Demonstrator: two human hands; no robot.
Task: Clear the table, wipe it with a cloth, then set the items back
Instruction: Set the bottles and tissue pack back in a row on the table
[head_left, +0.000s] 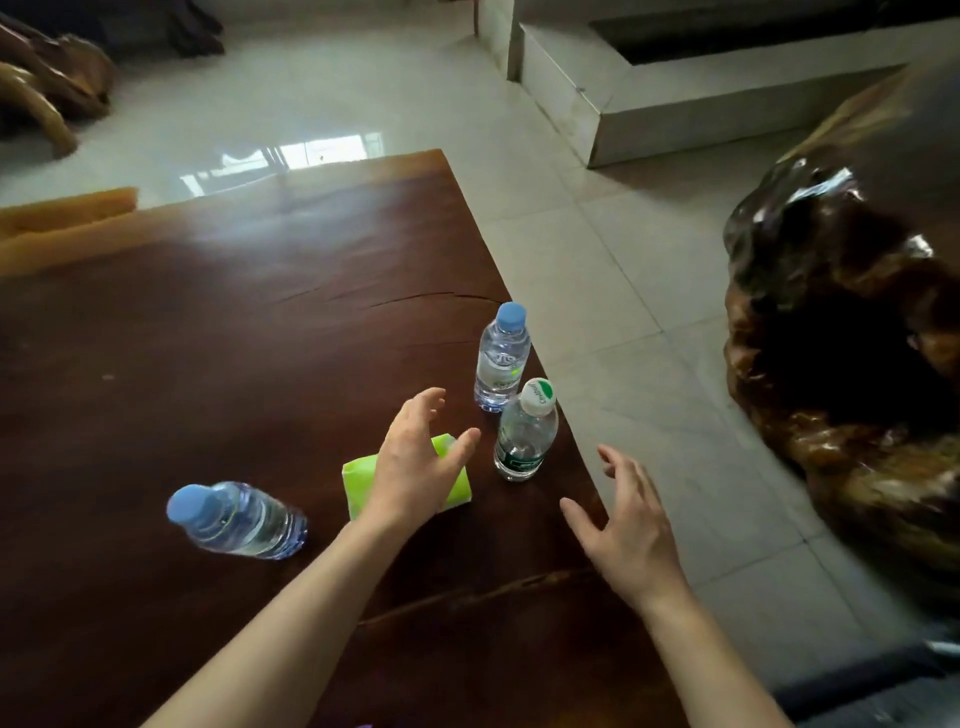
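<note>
On the dark wooden table (208, 322) stand two upright water bottles near the right edge: a blue-capped bottle (502, 358) and, closer to me, a white-and-green-capped bottle (525, 431). A second blue-capped bottle (236, 519) stands tilted at the lower left. A lime-green packet (358, 483) lies flat between them. My left hand (415, 462) hovers open above the packet, fingers spread, holding nothing. My right hand (628, 525) is open over the table's right edge, just right of the white-capped bottle.
A large glossy carved wood root piece (841, 364) stands on the tiled floor to the right of the table. A pale raised step (675, 104) runs across the back right. Another wooden piece (52, 88) sits at the far left.
</note>
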